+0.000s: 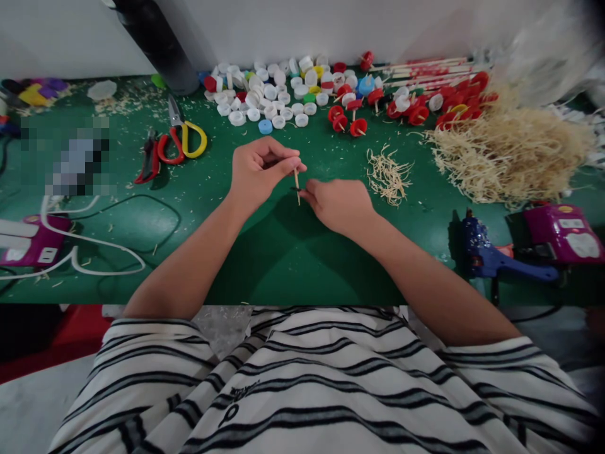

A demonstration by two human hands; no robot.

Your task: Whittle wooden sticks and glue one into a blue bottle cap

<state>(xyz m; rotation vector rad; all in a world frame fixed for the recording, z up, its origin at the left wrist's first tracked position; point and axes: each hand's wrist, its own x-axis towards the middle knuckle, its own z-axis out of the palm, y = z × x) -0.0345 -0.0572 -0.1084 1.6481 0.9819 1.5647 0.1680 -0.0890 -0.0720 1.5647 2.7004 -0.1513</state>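
Pinched between the thumb and fingertips of my left hand is a thin wooden stick, its lower end pointing down at the table. My right hand is closed, its fingertips beside the stick. They grip a small dark piece that touches or crosses the stick; it is too small to name. To the right of my right hand lies a small pile of pale, thin fibres. Bottle caps, mostly white, are spread beyond both hands.
Scissors and red-handled pliers lie left. A dark bottle stands at the back. Red caps on sticks and a large fibre heap lie right, near a blue glue gun and a purple power socket. White cables cross the left.
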